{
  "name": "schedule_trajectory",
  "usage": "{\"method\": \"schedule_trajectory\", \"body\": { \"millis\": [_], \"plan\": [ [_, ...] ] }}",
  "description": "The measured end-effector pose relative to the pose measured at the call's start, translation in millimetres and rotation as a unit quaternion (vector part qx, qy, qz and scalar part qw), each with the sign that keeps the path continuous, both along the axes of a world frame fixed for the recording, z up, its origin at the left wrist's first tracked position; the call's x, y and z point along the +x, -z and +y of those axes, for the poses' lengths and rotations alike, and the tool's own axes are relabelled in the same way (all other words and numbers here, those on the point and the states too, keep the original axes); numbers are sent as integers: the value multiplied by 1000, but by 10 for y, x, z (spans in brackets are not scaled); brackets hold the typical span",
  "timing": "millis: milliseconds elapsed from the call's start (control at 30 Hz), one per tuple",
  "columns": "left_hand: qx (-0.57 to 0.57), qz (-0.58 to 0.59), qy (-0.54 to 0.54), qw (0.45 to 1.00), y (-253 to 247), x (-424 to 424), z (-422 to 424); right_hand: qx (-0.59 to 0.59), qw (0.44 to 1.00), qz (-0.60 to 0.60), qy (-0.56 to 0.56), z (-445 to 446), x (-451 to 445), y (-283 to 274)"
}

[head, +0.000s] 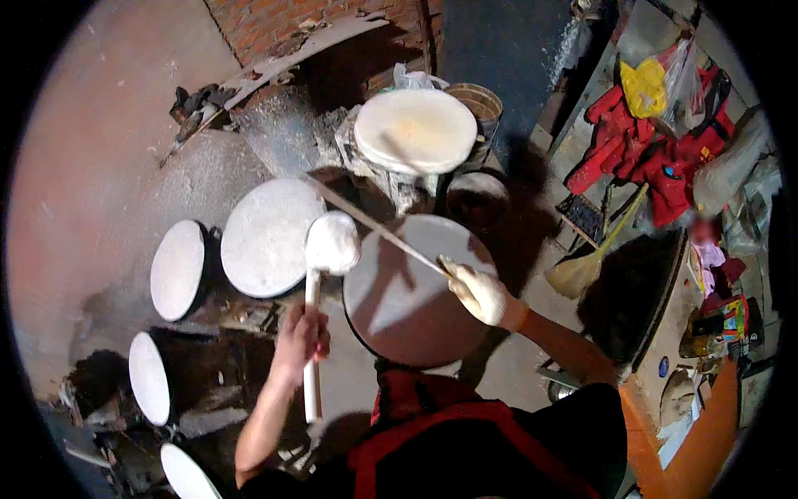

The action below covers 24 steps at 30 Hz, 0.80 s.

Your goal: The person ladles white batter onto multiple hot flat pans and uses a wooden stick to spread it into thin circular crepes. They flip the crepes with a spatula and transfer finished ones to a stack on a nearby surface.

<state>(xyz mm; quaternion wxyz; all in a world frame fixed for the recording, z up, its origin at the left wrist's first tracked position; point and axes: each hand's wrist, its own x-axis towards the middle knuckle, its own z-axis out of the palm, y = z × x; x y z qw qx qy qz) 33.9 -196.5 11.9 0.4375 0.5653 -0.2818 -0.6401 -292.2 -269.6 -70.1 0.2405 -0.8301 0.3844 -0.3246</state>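
My bare left hand (302, 337) grips the pale shaft of a tool (313, 287) whose rounded head is white, perhaps cloth-covered. That head hangs in front of the right rim of a large whitish disc (271, 240). On my right hand (479, 292) is a pale glove; its fingers close on one end of a long thin stick or blade (380, 227). This stick slants up to the left, its far end near the whitish disc. Below it, close to my body, lies a round grey plate, likely a griddle (418, 340), partly in shadow.
A thick round whitish stack (414, 131) rests on a stand at the back, beside a bucket (480, 103). Several more whitish discs, such as this one (177, 271), curve along the left. To the right are a hand broom (580, 274), red clothing (667, 150) and plastic bags (726, 168).
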Motion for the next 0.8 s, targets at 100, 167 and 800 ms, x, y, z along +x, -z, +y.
{"method": "schedule_trajectory", "body": {
  "millis": [100, 167, 800],
  "plan": [
    [-185, -340, 131, 913, -254, -595, -22, 10, 988, 154, -9, 590, -502, -364],
    [-272, -476, 178, 817, -216, -885, -17, 26, 977, 209, 37, 838, -686, -579],
    [-274, -321, -149, 894, 1443, -2119, -703, 81, 930, -160, 321, 1191, -447, 1562]
  ]
}}
